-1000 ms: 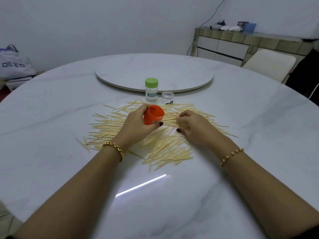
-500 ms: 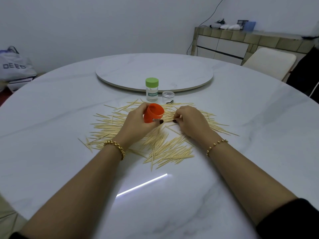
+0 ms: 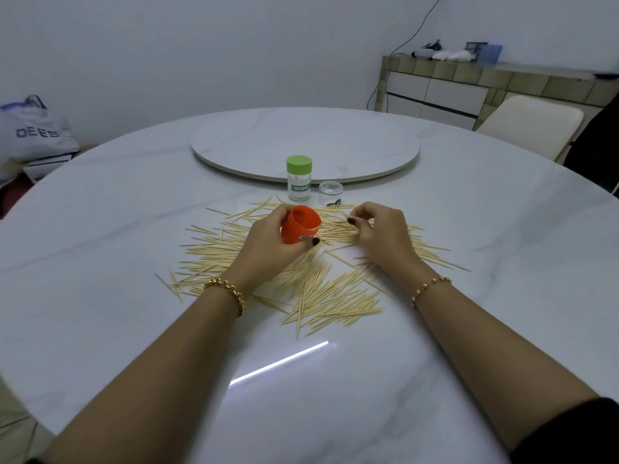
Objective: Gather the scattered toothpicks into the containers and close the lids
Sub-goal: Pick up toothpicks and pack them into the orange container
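We see the left hand (image 3: 268, 244) gripping the tilted orange container (image 3: 298, 229); the right hand (image 3: 380, 236), moved farther up the table than before, pinches toothpicks (image 3: 335, 296) beside its mouth

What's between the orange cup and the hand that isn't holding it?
In the head view, a bunch of loose toothpicks lies on the table between the orange cup and the right hand.
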`<state>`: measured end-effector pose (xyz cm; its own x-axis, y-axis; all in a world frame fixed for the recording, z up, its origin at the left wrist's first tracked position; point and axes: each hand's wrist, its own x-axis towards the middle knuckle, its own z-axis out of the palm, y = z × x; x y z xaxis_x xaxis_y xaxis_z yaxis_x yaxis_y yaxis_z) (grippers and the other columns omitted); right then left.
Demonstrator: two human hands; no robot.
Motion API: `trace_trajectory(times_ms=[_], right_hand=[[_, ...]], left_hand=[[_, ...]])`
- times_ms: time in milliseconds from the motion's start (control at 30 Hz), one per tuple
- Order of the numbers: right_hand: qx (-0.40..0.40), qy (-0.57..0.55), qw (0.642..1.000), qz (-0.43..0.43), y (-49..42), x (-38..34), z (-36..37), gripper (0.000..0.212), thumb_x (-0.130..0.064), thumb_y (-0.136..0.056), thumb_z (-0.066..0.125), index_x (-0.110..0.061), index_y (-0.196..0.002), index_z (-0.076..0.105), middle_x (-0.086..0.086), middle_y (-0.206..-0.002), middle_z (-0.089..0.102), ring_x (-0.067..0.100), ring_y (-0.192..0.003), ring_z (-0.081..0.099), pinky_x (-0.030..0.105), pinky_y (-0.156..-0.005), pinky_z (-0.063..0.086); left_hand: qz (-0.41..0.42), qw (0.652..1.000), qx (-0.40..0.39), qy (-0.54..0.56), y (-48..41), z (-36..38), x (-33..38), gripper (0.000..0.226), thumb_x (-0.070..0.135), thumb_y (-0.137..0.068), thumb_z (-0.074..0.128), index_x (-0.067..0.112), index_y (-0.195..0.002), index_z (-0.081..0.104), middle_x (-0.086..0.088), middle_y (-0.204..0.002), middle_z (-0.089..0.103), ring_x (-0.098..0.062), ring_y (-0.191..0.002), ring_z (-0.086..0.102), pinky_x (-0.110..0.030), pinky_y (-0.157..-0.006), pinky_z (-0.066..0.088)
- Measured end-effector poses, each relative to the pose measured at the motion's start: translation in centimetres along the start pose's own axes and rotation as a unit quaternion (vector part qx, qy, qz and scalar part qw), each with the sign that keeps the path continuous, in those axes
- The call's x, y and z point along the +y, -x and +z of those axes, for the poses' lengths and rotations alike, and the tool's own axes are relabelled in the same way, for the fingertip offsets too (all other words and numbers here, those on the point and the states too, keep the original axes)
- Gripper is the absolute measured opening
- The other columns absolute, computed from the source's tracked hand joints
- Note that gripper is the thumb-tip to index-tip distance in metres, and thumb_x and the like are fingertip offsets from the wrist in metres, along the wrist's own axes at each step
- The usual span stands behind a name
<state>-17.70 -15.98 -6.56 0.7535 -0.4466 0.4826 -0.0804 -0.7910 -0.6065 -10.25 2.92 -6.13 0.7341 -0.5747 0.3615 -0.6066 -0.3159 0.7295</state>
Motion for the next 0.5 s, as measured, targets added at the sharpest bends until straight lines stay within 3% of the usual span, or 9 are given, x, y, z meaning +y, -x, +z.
trace_trajectory(times_ms=[67,133,233,300,400,500], right_hand=[[0.023,-0.073,0.997,0.031,-0.3,-0.6,-0.7,0.009,-0.008,-0.090,0.061,-0.011,-0.086,0.067,-0.003,-0.081,0.071,-0.001,-0.075,0.060,0.000,-0.066,0.037],[0.030,-0.155,0.985,0.066,-0.3,-1.3,-1.1,0.010,-0.011,-0.093,0.058,-0.015,-0.086,0.064,-0.007,-0.079,0.072,-0.006,-0.074,0.063,0.003,-0.066,0.040],[0.027,-0.264,0.958,0.111,0.0,-2.4,-1.6,0.010,-0.014,-0.096,0.054,-0.017,-0.089,0.061,-0.008,-0.079,0.073,0.002,-0.071,0.064,0.009,-0.062,0.043],[0.018,-0.316,0.940,0.124,0.3,-3.3,-1.8,0.009,-0.014,-0.097,0.052,-0.012,-0.095,0.060,-0.006,-0.080,0.073,0.004,-0.077,0.067,0.006,-0.063,0.043],[0.015,-0.366,0.923,0.117,0.6,-4.5,-2.0,0.014,-0.014,-0.099,0.049,-0.005,-0.104,0.059,-0.004,-0.085,0.074,0.003,-0.086,0.069,0.007,-0.072,0.044],[0.006,-0.392,0.914,0.104,0.9,-5.0,-1.6,0.014,-0.014,-0.099,0.049,-0.005,-0.104,0.057,-0.002,-0.086,0.075,0.006,-0.093,0.068,0.022,-0.091,0.047]], left_hand=[[0.000,1.000,-0.002,0.007,-0.1,-0.1,0.2,0.051,0.034,-0.079,0.075,0.022,-0.123,0.052,0.009,-0.114,0.058,-0.009,-0.104,0.051,0.000,-0.067,0.037],[0.000,1.000,-0.010,0.011,0.1,0.2,0.2,0.051,0.035,-0.079,0.075,0.022,-0.123,0.053,0.008,-0.115,0.059,-0.009,-0.105,0.052,-0.004,-0.069,0.038],[-0.002,1.000,-0.024,0.016,0.5,0.6,0.1,0.052,0.035,-0.078,0.076,0.022,-0.123,0.053,0.008,-0.116,0.060,-0.010,-0.106,0.053,-0.003,-0.070,0.039],[0.001,0.999,-0.031,0.013,0.8,1.0,0.1,0.052,0.035,-0.078,0.076,0.023,-0.123,0.052,0.008,-0.116,0.060,-0.009,-0.106,0.054,-0.002,-0.072,0.039],[0.017,0.999,-0.043,-0.001,1.0,1.4,0.3,0.053,0.037,-0.079,0.075,0.023,-0.124,0.052,0.007,-0.116,0.061,-0.011,-0.106,0.055,-0.007,-0.075,0.040],[0.025,0.999,-0.047,-0.004,1.0,1.5,0.4,0.052,0.037,-0.078,0.075,0.022,-0.122,0.052,0.008,-0.114,0.060,-0.010,-0.104,0.055,-0.008,-0.074,0.040]])
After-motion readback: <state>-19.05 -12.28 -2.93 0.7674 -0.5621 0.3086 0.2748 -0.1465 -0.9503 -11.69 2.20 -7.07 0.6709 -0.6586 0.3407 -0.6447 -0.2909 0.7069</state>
